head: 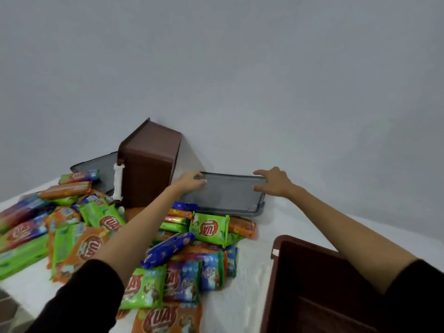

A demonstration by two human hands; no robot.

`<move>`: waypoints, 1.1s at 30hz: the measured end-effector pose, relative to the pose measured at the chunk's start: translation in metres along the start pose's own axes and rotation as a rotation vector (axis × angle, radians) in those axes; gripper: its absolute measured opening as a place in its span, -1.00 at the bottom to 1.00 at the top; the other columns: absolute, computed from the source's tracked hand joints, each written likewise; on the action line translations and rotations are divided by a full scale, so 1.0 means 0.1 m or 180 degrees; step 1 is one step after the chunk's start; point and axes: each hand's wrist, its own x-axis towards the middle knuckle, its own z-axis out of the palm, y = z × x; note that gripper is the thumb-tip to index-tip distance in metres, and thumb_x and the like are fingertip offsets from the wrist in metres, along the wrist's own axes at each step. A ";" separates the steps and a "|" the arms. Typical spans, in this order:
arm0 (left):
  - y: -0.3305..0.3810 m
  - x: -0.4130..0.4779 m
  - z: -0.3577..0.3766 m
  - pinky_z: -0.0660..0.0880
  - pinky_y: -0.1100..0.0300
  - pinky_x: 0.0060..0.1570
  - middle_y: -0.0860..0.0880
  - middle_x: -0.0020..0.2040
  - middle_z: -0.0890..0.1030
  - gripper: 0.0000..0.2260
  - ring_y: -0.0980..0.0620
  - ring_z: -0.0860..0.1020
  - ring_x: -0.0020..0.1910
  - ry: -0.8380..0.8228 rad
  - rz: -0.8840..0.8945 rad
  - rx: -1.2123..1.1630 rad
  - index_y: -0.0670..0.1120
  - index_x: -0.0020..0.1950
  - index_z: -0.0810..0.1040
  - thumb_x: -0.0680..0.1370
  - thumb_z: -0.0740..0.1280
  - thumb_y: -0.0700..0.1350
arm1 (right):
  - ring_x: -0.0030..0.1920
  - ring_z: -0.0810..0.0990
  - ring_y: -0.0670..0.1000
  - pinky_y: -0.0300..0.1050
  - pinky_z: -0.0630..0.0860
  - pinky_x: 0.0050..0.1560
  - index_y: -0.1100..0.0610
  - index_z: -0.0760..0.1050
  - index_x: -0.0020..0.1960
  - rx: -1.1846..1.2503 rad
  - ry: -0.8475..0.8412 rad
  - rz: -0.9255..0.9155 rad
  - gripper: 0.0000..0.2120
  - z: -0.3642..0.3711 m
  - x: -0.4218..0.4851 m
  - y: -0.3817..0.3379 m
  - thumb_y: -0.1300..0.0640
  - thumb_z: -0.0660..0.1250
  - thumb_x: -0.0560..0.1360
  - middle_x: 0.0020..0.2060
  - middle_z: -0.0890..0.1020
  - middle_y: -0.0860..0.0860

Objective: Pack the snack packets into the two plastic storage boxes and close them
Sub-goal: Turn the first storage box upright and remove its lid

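A grey translucent lid [230, 192] lies at the back of the table by the wall. My left hand [192, 180] grips its left edge and my right hand [274, 181] grips its right edge, thumbs under and fingers over. One brown plastic box [150, 164] lies tipped on its side at the back, with a white latch [118, 181] on its end. A second brown box [319, 284] stands open at the front right; it looks empty. Several snack packets [168, 251] in green, orange and blue are heaped across the left and middle.
Another grey lid [96, 165] lies behind the packets, left of the tipped box. The table [262, 236] has a white cover. A plain grey wall [240, 80] rises directly behind everything. A bare strip of table lies between the packets and the open box.
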 end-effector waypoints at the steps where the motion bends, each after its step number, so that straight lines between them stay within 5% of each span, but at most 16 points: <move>1: -0.09 0.11 0.05 0.28 0.14 0.32 -0.20 0.39 0.39 -0.58 -0.13 0.36 0.37 -0.0064 -0.0017 0.0024 -0.23 0.38 0.36 0.57 0.26 -0.06 | 0.38 0.24 0.28 0.10 0.26 0.37 -0.05 0.20 0.46 -0.0057 -0.0055 0.0081 -0.40 0.06 0.07 -0.01 -0.15 0.28 0.48 0.35 0.31 0.26; 5: -0.35 0.39 0.22 0.23 0.02 0.40 -0.26 0.43 0.29 -0.49 -0.21 0.24 0.42 -0.0202 -0.0269 0.0424 -0.12 0.43 0.29 0.57 0.20 0.11 | 0.44 0.06 0.30 0.13 0.12 0.41 -0.10 0.10 0.49 0.0009 -0.0158 0.0357 -0.34 0.23 0.26 0.02 -0.25 0.21 0.48 0.45 0.07 0.24; 9: -0.56 0.62 0.30 0.09 -0.10 0.45 -0.30 0.49 0.07 -0.41 -0.32 0.06 0.46 -0.0309 -0.0538 0.0637 0.04 0.51 0.09 0.55 0.12 0.23 | 0.47 0.07 0.28 0.08 0.09 0.47 -0.01 0.09 0.50 0.0248 -0.0365 0.0505 -0.32 0.33 0.29 0.05 -0.22 0.21 0.50 0.47 0.04 0.24; 14: -0.55 0.70 0.35 0.14 0.01 0.40 -0.29 0.47 0.17 -0.46 -0.29 0.16 0.43 -0.0198 -0.0533 0.0701 0.00 0.52 0.11 0.59 0.10 0.16 | 0.36 0.32 0.18 -0.02 0.36 0.31 0.21 0.20 0.44 0.0914 -0.0448 0.0533 -0.37 0.35 0.27 0.04 0.01 0.34 0.49 0.32 0.28 0.17; 17: -0.50 0.72 0.37 0.24 0.03 0.36 -0.19 0.45 0.30 -0.46 -0.23 0.26 0.41 0.0001 -0.0356 0.0352 -0.02 0.48 0.22 0.55 0.22 0.13 | 0.33 0.34 0.20 -0.02 0.42 0.25 0.20 0.20 0.44 0.1116 -0.0407 0.0646 -0.34 0.25 0.28 -0.04 0.12 0.42 0.44 0.36 0.22 0.18; 23: -0.22 0.62 0.35 0.28 0.05 0.34 -0.20 0.45 0.29 -0.39 -0.18 0.28 0.42 0.0576 -0.0003 -0.0738 -0.03 0.49 0.21 0.50 0.34 0.06 | 0.45 0.01 0.29 -0.02 0.28 0.34 0.15 0.24 0.39 0.0588 0.0489 0.0460 -0.39 -0.08 0.16 -0.13 0.24 0.41 0.41 0.46 -0.32 0.22; 26: 0.00 0.51 0.32 0.23 -0.04 0.40 -0.28 0.46 0.15 -0.28 -0.26 0.18 0.44 0.0674 0.0109 -0.0968 0.12 0.50 0.13 0.43 0.41 0.10 | 0.46 -0.05 0.28 0.06 0.31 0.34 0.06 0.10 0.49 0.0477 0.1091 0.0198 -0.22 -0.19 0.02 -0.03 0.34 0.41 0.40 0.46 -0.37 0.16; 33: 0.71 0.20 0.51 0.29 0.09 0.35 -0.21 0.23 0.21 -0.14 -0.17 0.36 0.17 0.1101 0.0902 -0.1010 0.10 0.52 0.01 0.38 0.49 -0.03 | 0.48 -0.09 0.26 0.10 0.13 0.43 -0.03 0.04 0.51 0.0294 0.2049 -0.0035 -0.10 -0.48 -0.37 0.59 0.34 0.45 0.35 0.47 -0.32 0.16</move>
